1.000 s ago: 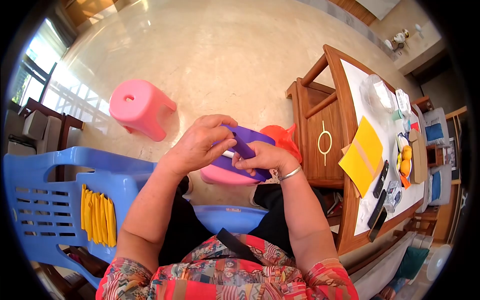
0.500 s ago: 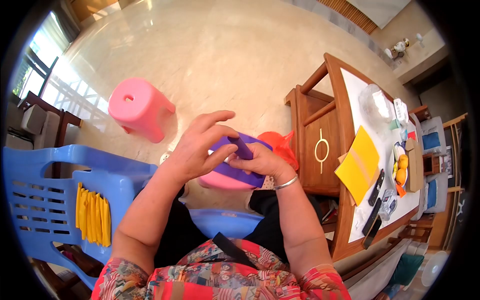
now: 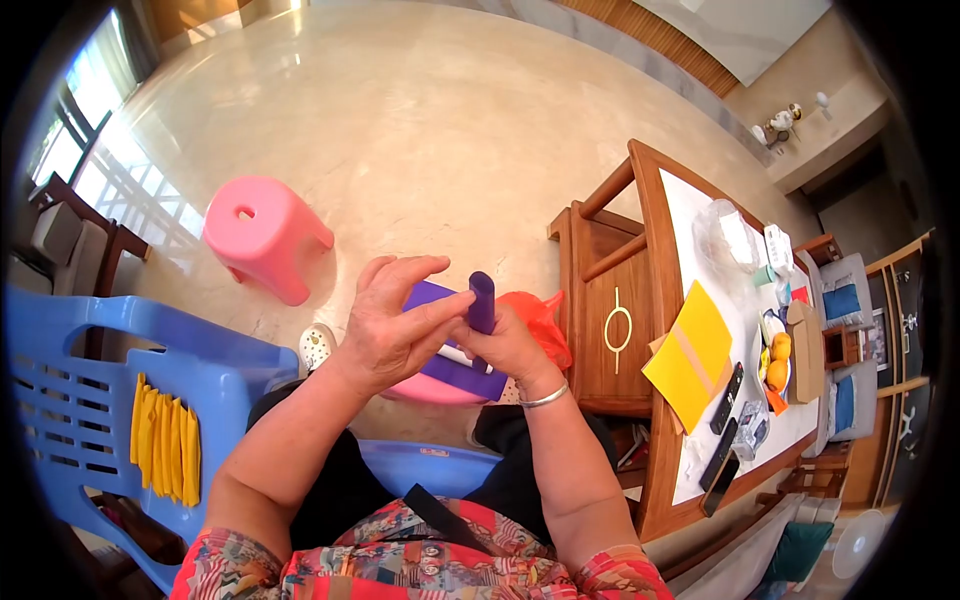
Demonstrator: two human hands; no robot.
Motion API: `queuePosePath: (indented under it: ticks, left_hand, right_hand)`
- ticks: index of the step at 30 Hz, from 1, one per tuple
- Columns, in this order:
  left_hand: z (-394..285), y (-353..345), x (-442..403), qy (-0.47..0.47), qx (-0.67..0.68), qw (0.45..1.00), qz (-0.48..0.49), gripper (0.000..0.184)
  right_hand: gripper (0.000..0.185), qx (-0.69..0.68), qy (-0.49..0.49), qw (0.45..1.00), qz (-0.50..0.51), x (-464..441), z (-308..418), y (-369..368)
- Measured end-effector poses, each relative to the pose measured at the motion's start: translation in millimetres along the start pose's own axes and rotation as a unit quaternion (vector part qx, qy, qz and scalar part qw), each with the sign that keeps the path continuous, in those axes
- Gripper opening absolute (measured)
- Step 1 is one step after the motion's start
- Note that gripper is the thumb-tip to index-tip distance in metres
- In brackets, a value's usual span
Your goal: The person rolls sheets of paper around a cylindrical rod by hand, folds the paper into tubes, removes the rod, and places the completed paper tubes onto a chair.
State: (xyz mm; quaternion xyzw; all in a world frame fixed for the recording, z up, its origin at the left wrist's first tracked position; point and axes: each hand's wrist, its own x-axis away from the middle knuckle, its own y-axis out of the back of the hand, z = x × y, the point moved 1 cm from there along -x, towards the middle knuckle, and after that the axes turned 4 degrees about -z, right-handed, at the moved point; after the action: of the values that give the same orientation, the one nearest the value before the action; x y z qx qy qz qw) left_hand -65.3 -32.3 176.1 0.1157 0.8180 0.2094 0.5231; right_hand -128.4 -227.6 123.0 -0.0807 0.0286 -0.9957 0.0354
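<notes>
A narrow purple roll [image 3: 482, 303], which looks like paper or thin sheet, stands nearly upright between my hands. My right hand [image 3: 512, 350] is closed around its lower part, with a silver bangle on the wrist. From the other side, my left hand [image 3: 390, 320] pinches toward the roll: one fingertip touches it, another finger sticks out above, and the thumb is partly hidden. Beneath my hands, a flat purple sheet [image 3: 485, 382] lies on a pink stool [image 3: 425, 390]; a white strip shows on the sheet, mostly covered by my hands.
Several yellow rolls [image 3: 165, 440] lie on a blue plastic chair [image 3: 190, 350] at left. Another pink stool [image 3: 265, 235] stands ahead. To the right, a wooden table [image 3: 655, 215] bears yellow sheets [image 3: 690, 360], fruit [image 3: 777, 365] and a remote [image 3: 728, 398]. A red bag [image 3: 540, 325] sits beside it.
My left fingers have moved lower against the purple roll, and the roll now stands more upright. The whole view has shifted slightly as my head moved.
</notes>
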Motion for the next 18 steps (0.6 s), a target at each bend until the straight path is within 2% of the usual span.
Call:
queuePosePath:
  ticks: [4, 8, 13, 18]
  left_hand:
    - [-2.3, 2.7, -2.6, 0.002, -0.002, 1.000, 0.010, 0.035]
    - [-3.4, 4.0, -6.1, 0.010, 0.010, 1.000, 0.026, 0.025]
    - [0.0, 6.4, -5.3, 0.021, 0.016, 0.997, 0.076, 0.020]
    - [3.3, 0.9, -0.5, 0.022, 0.000, 0.998, 0.066, 0.020]
  right_hand:
    - [0.019, 0.025, 0.042, 0.999, 0.011, -1.0, -4.5, -1.0]
    - [0.021, 0.015, 0.077, 0.997, 0.011, -2.9, -9.2, -4.0]
    - [0.023, 0.071, 0.083, 0.994, 0.024, -5.0, -11.4, -3.7]
    - [0.022, 0.087, 0.087, 0.992, 0.016, -3.5, -4.9, -6.4]
